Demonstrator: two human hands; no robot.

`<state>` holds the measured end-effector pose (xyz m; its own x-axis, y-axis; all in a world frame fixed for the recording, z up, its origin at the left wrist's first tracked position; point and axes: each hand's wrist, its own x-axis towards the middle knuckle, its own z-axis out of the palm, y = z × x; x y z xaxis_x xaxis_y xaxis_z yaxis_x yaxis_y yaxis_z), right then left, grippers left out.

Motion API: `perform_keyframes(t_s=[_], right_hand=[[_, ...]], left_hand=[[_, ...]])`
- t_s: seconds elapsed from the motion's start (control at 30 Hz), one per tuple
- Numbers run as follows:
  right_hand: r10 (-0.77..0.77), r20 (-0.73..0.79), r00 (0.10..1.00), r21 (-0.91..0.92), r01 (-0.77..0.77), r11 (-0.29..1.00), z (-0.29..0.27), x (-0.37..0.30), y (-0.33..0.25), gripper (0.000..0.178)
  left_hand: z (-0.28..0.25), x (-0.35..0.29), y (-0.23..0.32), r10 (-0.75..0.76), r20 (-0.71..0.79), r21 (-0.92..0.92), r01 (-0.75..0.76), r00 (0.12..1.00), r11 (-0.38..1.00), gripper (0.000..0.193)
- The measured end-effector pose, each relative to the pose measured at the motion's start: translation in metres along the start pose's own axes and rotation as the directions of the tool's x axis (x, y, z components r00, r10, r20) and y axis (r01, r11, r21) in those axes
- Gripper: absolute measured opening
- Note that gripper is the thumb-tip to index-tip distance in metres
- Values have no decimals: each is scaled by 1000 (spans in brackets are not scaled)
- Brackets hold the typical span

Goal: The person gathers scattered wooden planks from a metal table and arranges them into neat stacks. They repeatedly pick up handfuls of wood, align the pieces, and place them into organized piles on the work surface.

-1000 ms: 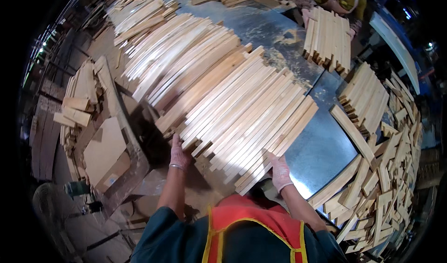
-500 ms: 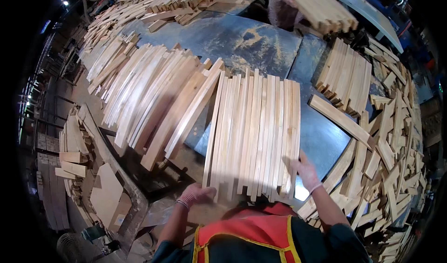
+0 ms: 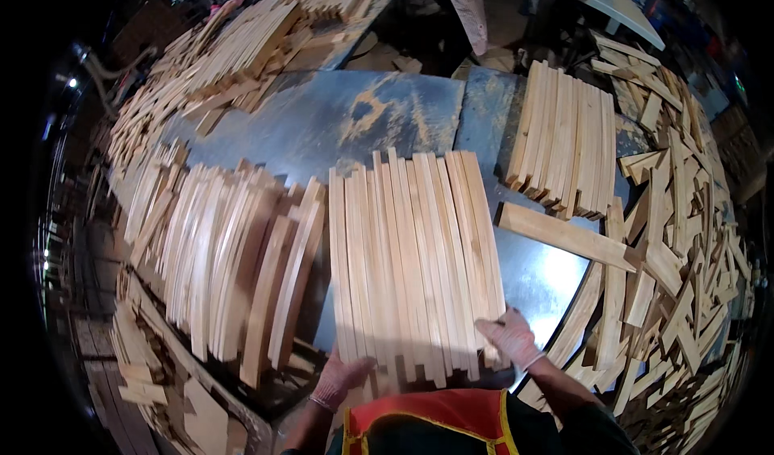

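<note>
Pointing toward twelve o'clock, whereas a second ago it slanted toward one, the row of wooden strips [image 3: 415, 270] spans mid-view over the desk [image 3: 314, 108], gripped at its seven and four o'clock by left hand [image 3: 340, 379] and right hand [image 3: 516, 340], pinching fingers [image 3: 493, 333] partly hidden, dim clutter [image 3: 411, 32] at twelve unclear.

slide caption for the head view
Left hand and right hand grip a row of wooden strips at a metal table.

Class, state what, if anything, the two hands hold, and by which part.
A row of strips, held from both sides toward its near end: left hand at the left corner, right hand on the right edge.
</note>
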<state>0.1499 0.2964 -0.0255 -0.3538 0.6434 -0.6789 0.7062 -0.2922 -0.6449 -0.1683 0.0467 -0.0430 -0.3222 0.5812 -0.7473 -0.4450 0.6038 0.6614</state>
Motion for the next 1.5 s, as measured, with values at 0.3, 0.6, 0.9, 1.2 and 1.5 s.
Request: perform_keyframes(t_s=[0.3, 0.6, 0.9, 1.2, 1.5], right_hand=[[-248, -236, 939, -4, 255, 967, -94, 197, -188, 71], [-177, -196, 964, -5, 180, 984, -46, 346, -238, 65], [-235, -799, 554, -412, -219, 884, -121, 212, -46, 57], [-64, -672, 737, -468, -357, 808, -176, 217, -93, 66], [32, -776, 630, 114, 91, 989, -231, 233, -81, 43]], left_hand=[[10, 244, 313, 417, 708, 407, -812, 569, 417, 28], [-25, 467, 442, 305, -34, 896, -106, 952, 431, 64], [75, 343, 364, 838, 430, 879, -367, 337, -304, 77], [124, 214, 281, 553, 692, 672, -695, 464, -257, 78], [183, 184, 233, 417, 758, 583, -808, 501, -89, 70]])
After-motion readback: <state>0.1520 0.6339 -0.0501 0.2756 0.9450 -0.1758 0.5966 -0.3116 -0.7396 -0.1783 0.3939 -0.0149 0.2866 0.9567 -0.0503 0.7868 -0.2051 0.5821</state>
